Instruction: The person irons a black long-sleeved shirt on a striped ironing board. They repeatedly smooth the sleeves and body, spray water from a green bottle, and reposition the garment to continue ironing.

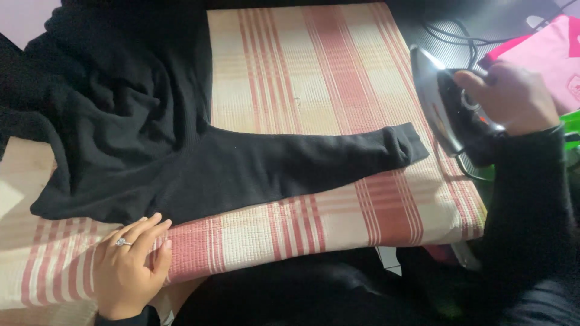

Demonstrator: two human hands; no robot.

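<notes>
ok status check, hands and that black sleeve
Left hand flat on checked cover, fingertips at black garment. Right hand grips iron, tilted up beyond the cuff. Sleeve laid out, unobstructed.

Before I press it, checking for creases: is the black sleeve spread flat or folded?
Spread flat: the black sleeve lies stretched along the striped board cover, cuff toward the iron in the right hand.

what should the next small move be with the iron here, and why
Probably lower the iron onto the cuff end of the black sleeve. The right hand holds it tilted, soleplate off the checked board cover, just beside the cuff. The sleeve lies stretched flat, and the left hand rests on the cover by the garment's edge.
</notes>
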